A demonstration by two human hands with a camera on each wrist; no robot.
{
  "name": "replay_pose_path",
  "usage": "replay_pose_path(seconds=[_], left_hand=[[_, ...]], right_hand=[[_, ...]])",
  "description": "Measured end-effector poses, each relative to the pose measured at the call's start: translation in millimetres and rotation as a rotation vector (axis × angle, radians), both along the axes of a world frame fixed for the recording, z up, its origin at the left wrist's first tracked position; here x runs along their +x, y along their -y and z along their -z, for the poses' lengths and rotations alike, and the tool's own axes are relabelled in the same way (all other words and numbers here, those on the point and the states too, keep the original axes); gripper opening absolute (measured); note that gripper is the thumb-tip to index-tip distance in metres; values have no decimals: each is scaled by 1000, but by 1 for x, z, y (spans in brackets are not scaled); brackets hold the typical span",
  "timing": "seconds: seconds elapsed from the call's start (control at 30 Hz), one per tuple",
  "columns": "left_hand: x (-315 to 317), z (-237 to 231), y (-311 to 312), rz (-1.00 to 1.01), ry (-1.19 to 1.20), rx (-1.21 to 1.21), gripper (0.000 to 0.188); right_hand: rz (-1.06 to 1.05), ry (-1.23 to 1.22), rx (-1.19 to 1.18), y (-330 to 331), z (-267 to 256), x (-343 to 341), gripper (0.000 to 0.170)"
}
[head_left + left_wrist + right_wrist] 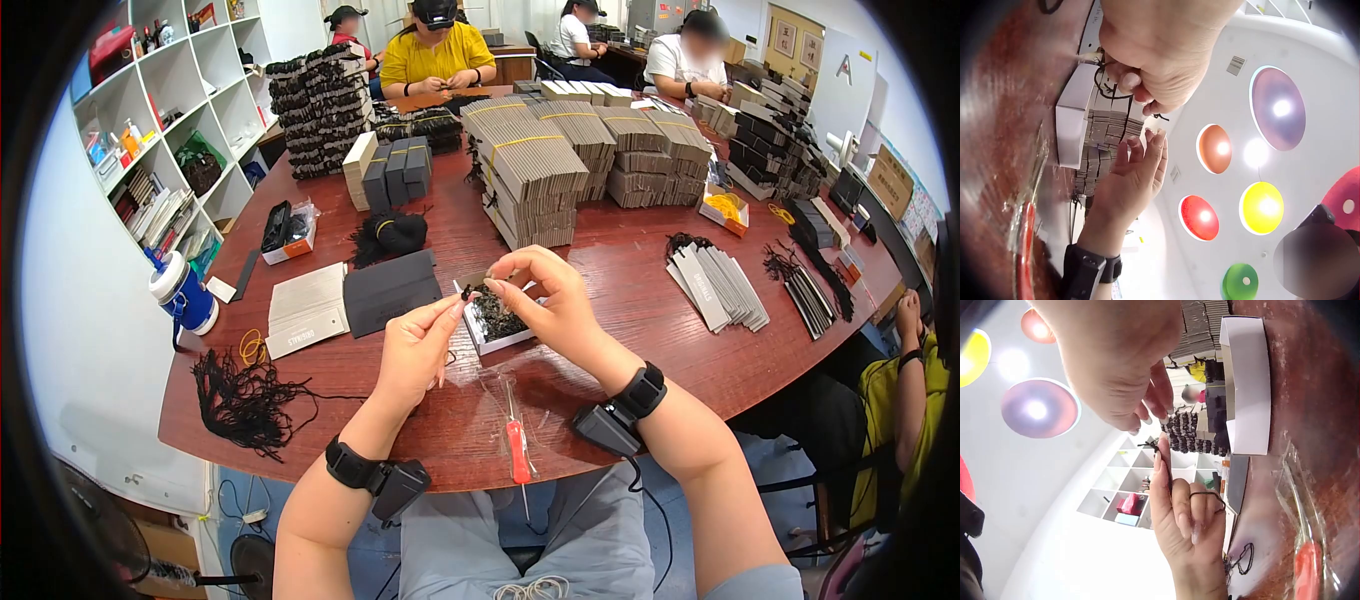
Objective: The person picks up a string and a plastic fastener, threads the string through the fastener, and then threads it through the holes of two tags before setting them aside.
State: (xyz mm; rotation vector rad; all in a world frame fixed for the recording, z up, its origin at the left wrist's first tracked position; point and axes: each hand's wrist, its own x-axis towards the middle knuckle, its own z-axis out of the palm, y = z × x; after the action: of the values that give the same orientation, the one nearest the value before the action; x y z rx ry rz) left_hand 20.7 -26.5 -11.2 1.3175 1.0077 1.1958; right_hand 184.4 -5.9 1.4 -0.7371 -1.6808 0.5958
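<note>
At the bottom centre of the head view, grey trousers (440, 540) and a loop of pale cord (540, 590) on the lap are nearest, with a red-handled tool (519, 452) in clear plastic lying at the edge of the red-brown table (635, 300). Just above, left of centre, the left hand (412, 350) pinches a thin black cord (467, 293) between thumb and forefinger; in the right wrist view its knotted end sticks out past the fingertips and a length lies across the other fingers. The right hand (550, 300), at the middle of the frame, is relaxed, its fingers loosely bent close to that end, with nothing visible in its grasp. Behind the hands stands a white box (505, 344) of small dark pieces. A tangle of black cords (245, 405) spreads at lower left, with grey cards (310, 308) and dark cards (390, 290) above it; more cards (715, 288) fan out right of centre. Farther back, banded stacks of grey card (535, 170) fill the upper middle. At the top, beyond them, sit a person in a yellow top (425, 65) and one in white (665, 62).
</note>
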Motion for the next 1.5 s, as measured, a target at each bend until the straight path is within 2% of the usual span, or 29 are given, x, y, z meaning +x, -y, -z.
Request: replay_pose_path(seconds=[0.07,0.13,0.17,0.2,0.27,0.33,0.37,0.47,0.53,0.67,0.73,0.9,1.1,1.17,1.27,1.4,1.5], left_hand=[[-2,3,-1,37,39,10,21],[-1,2,-1,31,27,24,21],[0,2,-1,25,15,37,22],[0,3,-1,26,14,36,22],[0,7,-3,28,-38,196,21],[-1,7,-3,43,-67,208,21],[-1,7,-2,59,-97,220,22],[0,5,0,76,-123,182,22],[0,5,0,88,-132,191,22],[-2,3,1,141,-165,173,23],[-3,3,-1,184,-164,180,23],[-2,3,-1,270,-182,189,22],[-1,1,0,211,-277,265,21],[-1,3,-1,126,-427,366,17],[-1,8,-3,54,-453,436,15],[-2,8,-4,52,-418,422,18],[0,4,-1,59,-310,315,16]], right_hand=[[7,13,25,-1,3,3,9],[-46,189,118,-3,9,4,14],[-46,189,118,-3,10,4,14],[-19,191,93,-3,12,3,15],[7,196,68,-1,11,0,17],[-39,44,-107,4,3,-4,18],[-40,44,-107,2,5,-4,18],[-132,94,-62,-6,15,-2,21],[-308,76,-192,-9,18,0,25],[-317,133,-206,-8,13,4,25],[-359,63,-254,-9,15,5,20],[-321,71,-140,-9,10,8,14],[-190,177,33,-9,7,9,12],[-169,197,68,-8,5,10,11],[-149,220,97,-8,4,10,10],[-117,249,120,-9,4,11,10],[-123,214,78,-8,5,11,11]])
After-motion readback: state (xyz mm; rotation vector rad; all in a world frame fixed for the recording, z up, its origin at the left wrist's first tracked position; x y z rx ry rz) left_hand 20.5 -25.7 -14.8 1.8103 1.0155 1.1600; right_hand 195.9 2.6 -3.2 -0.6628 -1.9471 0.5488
